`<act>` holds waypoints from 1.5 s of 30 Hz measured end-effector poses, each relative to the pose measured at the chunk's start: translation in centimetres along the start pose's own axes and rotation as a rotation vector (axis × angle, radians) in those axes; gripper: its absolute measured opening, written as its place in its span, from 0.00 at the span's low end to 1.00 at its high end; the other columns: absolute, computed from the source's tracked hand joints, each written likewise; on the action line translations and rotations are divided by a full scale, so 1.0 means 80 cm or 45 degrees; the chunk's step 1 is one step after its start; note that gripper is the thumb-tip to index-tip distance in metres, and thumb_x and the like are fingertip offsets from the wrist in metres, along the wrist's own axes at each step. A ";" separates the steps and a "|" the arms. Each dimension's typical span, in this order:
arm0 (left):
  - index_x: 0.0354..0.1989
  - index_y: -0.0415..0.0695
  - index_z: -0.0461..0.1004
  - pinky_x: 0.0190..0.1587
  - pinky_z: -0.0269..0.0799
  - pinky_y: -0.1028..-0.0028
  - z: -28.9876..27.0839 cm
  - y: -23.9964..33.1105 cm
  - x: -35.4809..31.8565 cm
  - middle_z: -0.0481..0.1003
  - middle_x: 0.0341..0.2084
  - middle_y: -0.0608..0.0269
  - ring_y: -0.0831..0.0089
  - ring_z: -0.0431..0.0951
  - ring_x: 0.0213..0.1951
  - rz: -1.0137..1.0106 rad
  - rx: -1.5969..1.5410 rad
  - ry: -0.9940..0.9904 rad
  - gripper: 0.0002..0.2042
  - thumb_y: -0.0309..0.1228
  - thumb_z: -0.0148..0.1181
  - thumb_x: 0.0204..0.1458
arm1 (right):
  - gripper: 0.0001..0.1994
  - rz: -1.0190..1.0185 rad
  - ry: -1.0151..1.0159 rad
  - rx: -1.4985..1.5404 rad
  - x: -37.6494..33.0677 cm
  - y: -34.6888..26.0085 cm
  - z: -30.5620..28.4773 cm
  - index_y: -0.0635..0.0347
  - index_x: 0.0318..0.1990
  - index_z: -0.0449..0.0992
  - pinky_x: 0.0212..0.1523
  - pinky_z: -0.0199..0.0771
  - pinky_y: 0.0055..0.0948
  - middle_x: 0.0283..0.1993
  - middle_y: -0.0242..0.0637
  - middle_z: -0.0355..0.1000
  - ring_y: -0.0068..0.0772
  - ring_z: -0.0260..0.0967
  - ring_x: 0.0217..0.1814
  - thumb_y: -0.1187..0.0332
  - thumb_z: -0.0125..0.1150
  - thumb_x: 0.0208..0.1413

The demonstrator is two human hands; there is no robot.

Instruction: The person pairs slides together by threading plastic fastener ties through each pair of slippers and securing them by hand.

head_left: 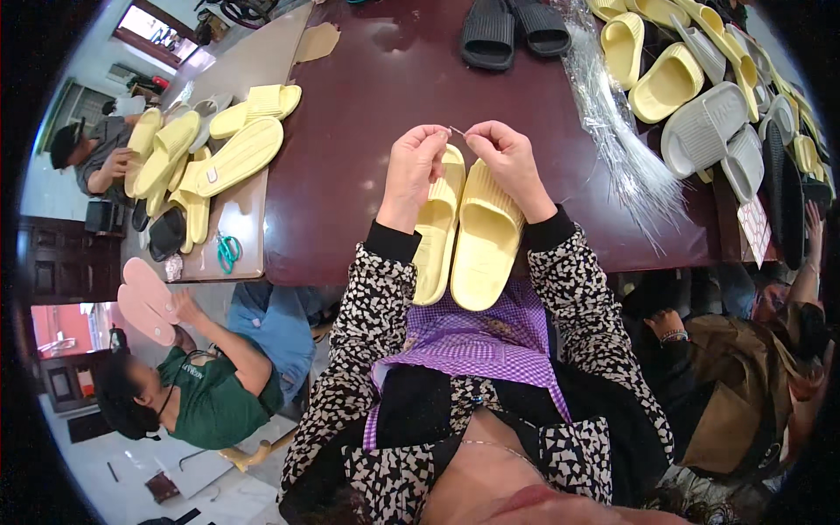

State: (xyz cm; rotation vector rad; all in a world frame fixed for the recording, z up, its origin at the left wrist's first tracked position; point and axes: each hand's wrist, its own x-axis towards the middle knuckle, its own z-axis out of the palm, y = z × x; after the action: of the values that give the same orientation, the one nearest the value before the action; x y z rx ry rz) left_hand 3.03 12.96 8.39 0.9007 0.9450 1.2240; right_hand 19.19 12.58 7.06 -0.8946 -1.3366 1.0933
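Note:
A pair of pale yellow slide sandals [484,254] lies side by side at the table's near edge, toes toward me. Just beyond the pair, my left hand [414,171] and my right hand [510,164] are closed in fingertip pinches. Between the fingertips runs a thin strand [457,131], one end in each pinch; most of it is too small or hidden to make out. My right wrist passes over the edge of the right-hand sandal. To the right lies a loose bundle of clear thin strands [612,131] on the table.
Dark grey slides [487,35] sit at the far edge. Yellow and grey slides [700,122] are heaped at right, more yellow slides [241,157] at left beside teal-handled scissors [228,252]. A person in green [227,385] holds pink slides [147,302]; others sit nearby.

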 end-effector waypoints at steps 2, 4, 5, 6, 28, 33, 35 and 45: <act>0.33 0.40 0.73 0.16 0.57 0.86 0.000 -0.001 0.000 0.73 0.20 0.70 0.87 0.64 0.15 0.023 0.012 -0.004 0.03 0.26 0.57 0.54 | 0.04 -0.036 0.038 -0.043 0.000 0.002 0.000 0.66 0.34 0.76 0.30 0.65 0.16 0.28 0.26 0.72 0.13 0.65 0.29 0.74 0.58 0.54; 0.33 0.40 0.73 0.17 0.59 0.86 0.002 0.002 -0.001 0.73 0.21 0.69 0.86 0.65 0.15 0.037 0.016 0.001 0.03 0.26 0.57 0.54 | 0.04 -0.053 0.051 -0.064 0.001 0.003 -0.001 0.66 0.34 0.76 0.29 0.67 0.18 0.27 0.28 0.72 0.14 0.66 0.28 0.74 0.58 0.53; 0.33 0.40 0.73 0.17 0.59 0.86 0.004 0.003 -0.002 0.74 0.21 0.68 0.87 0.65 0.16 0.047 0.014 0.012 0.03 0.26 0.57 0.54 | 0.04 -0.093 0.068 -0.117 0.001 0.004 -0.001 0.66 0.33 0.76 0.29 0.67 0.19 0.26 0.29 0.73 0.16 0.66 0.28 0.74 0.59 0.53; 0.32 0.41 0.73 0.17 0.59 0.87 0.007 0.003 -0.003 0.75 0.22 0.67 0.87 0.66 0.16 0.057 0.013 0.023 0.02 0.26 0.57 0.54 | 0.03 -0.134 0.085 -0.171 0.001 0.005 -0.001 0.66 0.32 0.76 0.28 0.67 0.19 0.25 0.31 0.73 0.17 0.67 0.27 0.74 0.59 0.52; 0.33 0.40 0.73 0.20 0.64 0.87 0.012 -0.002 -0.004 0.76 0.24 0.65 0.85 0.72 0.21 0.090 0.086 0.092 0.02 0.24 0.56 0.54 | 0.02 -0.378 0.144 -0.581 -0.001 -0.001 0.002 0.60 0.28 0.77 0.35 0.67 0.31 0.24 0.34 0.73 0.34 0.67 0.29 0.72 0.61 0.48; 0.32 0.41 0.74 0.19 0.62 0.87 0.011 0.000 -0.005 0.74 0.21 0.68 0.86 0.70 0.19 0.033 0.080 0.086 0.01 0.24 0.57 0.53 | 0.01 -0.393 0.142 -0.590 -0.001 0.001 0.003 0.59 0.28 0.77 0.35 0.67 0.31 0.26 0.35 0.74 0.35 0.67 0.30 0.73 0.61 0.48; 0.30 0.41 0.74 0.18 0.60 0.87 0.009 0.001 -0.005 0.73 0.20 0.71 0.88 0.67 0.18 -0.015 0.003 0.055 0.01 0.25 0.59 0.52 | 0.01 -0.409 0.136 -0.598 -0.002 0.001 0.004 0.59 0.29 0.77 0.36 0.67 0.31 0.27 0.35 0.74 0.35 0.67 0.30 0.74 0.60 0.49; 0.28 0.41 0.75 0.17 0.58 0.86 0.001 -0.009 0.000 0.72 0.18 0.71 0.87 0.65 0.15 -0.052 -0.049 -0.091 0.01 0.23 0.60 0.50 | 0.01 -0.519 0.090 -0.624 -0.004 0.005 -0.001 0.61 0.31 0.75 0.35 0.68 0.28 0.29 0.34 0.73 0.32 0.68 0.34 0.76 0.59 0.50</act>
State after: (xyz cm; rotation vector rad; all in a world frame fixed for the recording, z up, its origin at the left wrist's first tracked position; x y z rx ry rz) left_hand 3.32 12.87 7.76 0.8850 0.8761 1.1641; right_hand 19.25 12.42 6.60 -0.9416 -1.6700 0.4207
